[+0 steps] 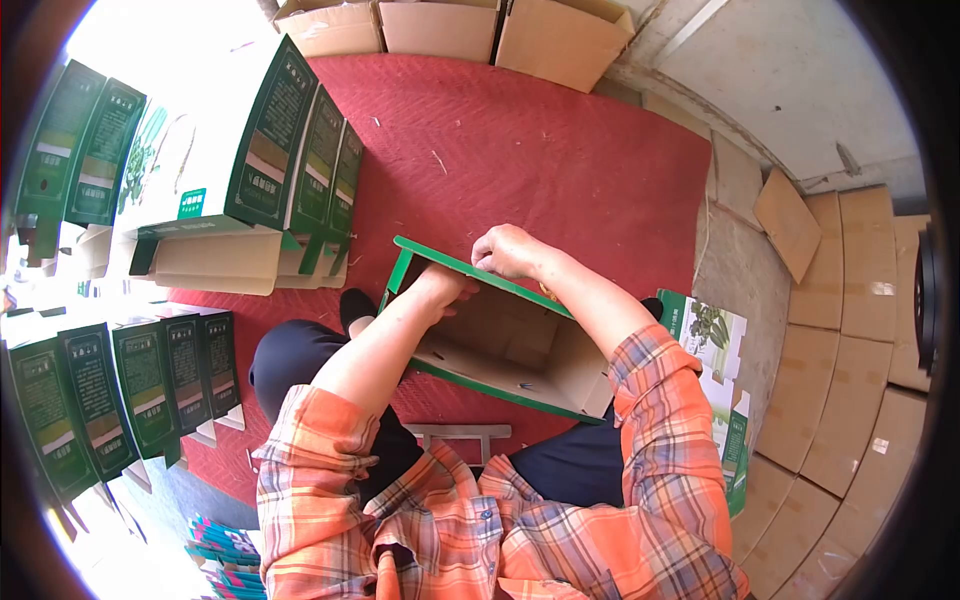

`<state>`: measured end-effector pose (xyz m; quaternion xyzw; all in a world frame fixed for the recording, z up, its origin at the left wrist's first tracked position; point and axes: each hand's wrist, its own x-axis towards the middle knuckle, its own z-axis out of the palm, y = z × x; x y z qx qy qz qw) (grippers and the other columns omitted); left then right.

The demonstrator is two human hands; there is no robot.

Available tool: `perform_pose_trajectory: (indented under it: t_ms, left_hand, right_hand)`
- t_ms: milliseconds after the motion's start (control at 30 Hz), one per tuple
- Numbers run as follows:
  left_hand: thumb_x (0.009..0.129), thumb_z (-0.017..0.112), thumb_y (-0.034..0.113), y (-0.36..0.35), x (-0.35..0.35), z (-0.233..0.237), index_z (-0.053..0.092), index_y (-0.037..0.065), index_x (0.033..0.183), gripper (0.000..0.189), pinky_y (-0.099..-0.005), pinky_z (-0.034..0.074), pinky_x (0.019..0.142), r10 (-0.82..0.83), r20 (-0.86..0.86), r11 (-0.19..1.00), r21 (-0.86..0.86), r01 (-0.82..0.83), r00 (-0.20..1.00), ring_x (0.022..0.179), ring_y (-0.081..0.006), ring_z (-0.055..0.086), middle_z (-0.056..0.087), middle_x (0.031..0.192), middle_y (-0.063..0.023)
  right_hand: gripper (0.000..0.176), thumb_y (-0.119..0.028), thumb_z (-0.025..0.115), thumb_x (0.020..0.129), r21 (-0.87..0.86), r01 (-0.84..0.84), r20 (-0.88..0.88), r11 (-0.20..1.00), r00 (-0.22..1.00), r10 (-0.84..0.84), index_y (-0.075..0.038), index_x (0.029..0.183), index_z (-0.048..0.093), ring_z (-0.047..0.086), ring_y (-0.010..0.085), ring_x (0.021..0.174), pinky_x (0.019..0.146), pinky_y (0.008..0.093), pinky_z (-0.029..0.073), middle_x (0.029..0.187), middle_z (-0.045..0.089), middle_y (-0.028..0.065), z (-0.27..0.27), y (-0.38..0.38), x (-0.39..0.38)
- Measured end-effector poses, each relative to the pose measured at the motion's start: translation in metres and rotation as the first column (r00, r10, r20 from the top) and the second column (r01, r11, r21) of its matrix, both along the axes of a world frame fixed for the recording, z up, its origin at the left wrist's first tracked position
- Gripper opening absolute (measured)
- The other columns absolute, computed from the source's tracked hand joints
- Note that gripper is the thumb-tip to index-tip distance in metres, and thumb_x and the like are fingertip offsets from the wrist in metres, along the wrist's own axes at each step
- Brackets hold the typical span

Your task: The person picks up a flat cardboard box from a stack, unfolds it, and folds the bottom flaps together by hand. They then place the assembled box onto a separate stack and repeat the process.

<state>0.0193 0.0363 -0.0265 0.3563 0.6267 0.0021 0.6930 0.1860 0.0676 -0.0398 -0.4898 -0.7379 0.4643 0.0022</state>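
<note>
An open cardboard box (505,345) with green rims and a plain brown inside lies between my knees, its opening toward me. My left hand (447,288) reaches into it, close to the inner side of the far wall, fingers curled and partly in shadow. On the outer side of that wall, my right hand (507,250) is closed at the green rim, its fingertips pressed together. Whatever either hand pinches is hidden or too small to name. A small dark bit (525,385) shows on the box's inner surface.
Green and white printed boxes (275,150) stand at the left, with a row of more (140,385) below. Open brown cartons (440,30) line the back of the red mat (620,180). Stacked cartons (840,370) and flat printed cardboard (712,345) are on the right.
</note>
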Motion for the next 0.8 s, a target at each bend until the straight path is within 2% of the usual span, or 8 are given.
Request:
perform_pose_trajectory:
  t_ms: [333, 467, 500, 533, 567, 633, 700, 800]
  left_hand:
    - [0.090, 0.057, 0.029, -0.002, -0.001, -0.019, 0.064, 0.013, 0.104, 0.023, -0.0480, 0.043, 0.082, 0.023, -0.036, 1.000, 0.018, -0.022, 0.999, 0.087, -0.0201, 0.061, 0.067, 0.096, -0.0025]
    - [0.091, 0.057, 0.028, 0.005, 0.002, -0.027, 0.064, 0.013, 0.111, 0.026, -0.0483, 0.045, 0.082, -0.033, -0.103, 0.998, 0.051, 0.038, 0.994, 0.092, -0.0231, 0.064, 0.069, 0.102, -0.0038]
    - [0.092, 0.057, 0.027, 0.009, -0.001, -0.045, 0.063, 0.013, 0.118, 0.030, -0.0484, 0.046, 0.087, -0.418, -0.372, 0.780, 0.320, 0.537, 0.829, 0.100, -0.0254, 0.063, 0.068, 0.110, -0.0058]
    - [0.092, 0.056, 0.026, 0.011, -0.004, -0.050, 0.061, 0.013, 0.125, 0.035, -0.0486, 0.046, 0.092, -0.559, -0.683, 0.285, 0.374, 0.883, 0.470, 0.107, -0.0277, 0.063, 0.067, 0.118, -0.0077]
    - [0.092, 0.056, 0.026, 0.010, -0.008, -0.054, 0.061, 0.013, 0.125, 0.035, -0.0486, 0.046, 0.092, -0.563, -0.681, 0.281, 0.374, 0.884, 0.468, 0.107, -0.0277, 0.063, 0.067, 0.118, -0.0077]
    - [0.092, 0.054, 0.023, 0.003, -0.015, -0.057, 0.056, 0.006, 0.131, 0.043, -0.0507, 0.041, 0.101, -0.550, -0.820, 0.206, 0.048, 0.977, 0.157, 0.119, -0.0345, 0.056, 0.056, 0.135, -0.0145]
    - [0.092, 0.051, 0.022, -0.004, -0.016, -0.054, 0.058, 0.005, 0.129, 0.042, -0.0439, 0.045, 0.100, -0.435, -0.891, 0.122, 0.080, 0.989, 0.126, 0.123, -0.0328, 0.053, 0.053, 0.138, -0.0152]
    - [0.089, 0.057, 0.026, -0.005, 0.001, -0.004, 0.067, 0.006, 0.118, 0.036, -0.0415, 0.053, 0.087, -0.591, -0.799, 0.181, 0.004, 0.983, 0.112, 0.108, -0.0298, 0.064, 0.064, 0.122, -0.0148]
  right_hand:
    - [0.015, -0.014, 0.070, 0.080, -0.115, 0.069, -0.036, 0.991, 0.997, -0.074, -0.006, 0.093, 0.074, 0.067, 0.0183, 0.082, 0.076, 0.0342, 0.052, 0.083, 0.072, 0.0098, -0.003, 0.001, 0.002]
    - [0.023, -0.014, 0.070, 0.081, -0.115, 0.064, -0.042, 0.991, 0.997, -0.069, -0.007, 0.103, 0.072, 0.068, 0.0218, 0.090, 0.084, 0.0355, 0.052, 0.093, 0.072, 0.0110, 0.000, -0.003, 0.012]
    - [0.026, -0.014, 0.070, 0.081, -0.083, 0.067, 0.028, 0.994, 0.998, -0.065, -0.007, 0.106, 0.071, 0.068, 0.0232, 0.094, 0.087, 0.0361, 0.052, 0.098, 0.072, 0.0116, 0.003, -0.004, 0.015]
    - [0.028, -0.014, 0.069, 0.081, -0.031, 0.111, 0.014, 0.993, 0.994, -0.111, -0.008, 0.108, 0.070, 0.067, 0.0241, 0.098, 0.088, 0.0366, 0.052, 0.102, 0.071, 0.0118, -0.002, -0.004, 0.021]
    - [0.029, -0.015, 0.069, 0.082, 0.021, 0.153, -0.003, 0.988, 0.988, -0.153, -0.008, 0.110, 0.069, 0.066, 0.0251, 0.101, 0.090, 0.0372, 0.052, 0.107, 0.070, 0.0120, -0.007, -0.004, 0.028]
    - [0.020, -0.016, 0.066, 0.084, 0.164, 0.285, -0.074, 0.944, 0.958, -0.276, -0.007, 0.102, 0.069, 0.065, 0.0246, 0.097, 0.086, 0.0369, 0.052, 0.102, 0.068, 0.0109, 0.015, -0.007, 0.036]
    - [0.017, -0.021, 0.063, 0.087, 0.283, 0.330, -0.151, 0.900, 0.942, -0.298, -0.009, 0.098, 0.070, 0.065, 0.0300, 0.093, 0.085, 0.0411, 0.051, 0.096, 0.067, 0.0127, 0.043, -0.015, 0.045]
    - [0.017, -0.021, 0.063, 0.088, 0.312, 0.228, -0.028, 0.922, 0.972, -0.231, -0.006, 0.097, 0.068, 0.063, 0.0282, 0.093, 0.082, 0.0388, 0.050, 0.099, 0.066, 0.0133, 0.102, -0.038, 0.051]
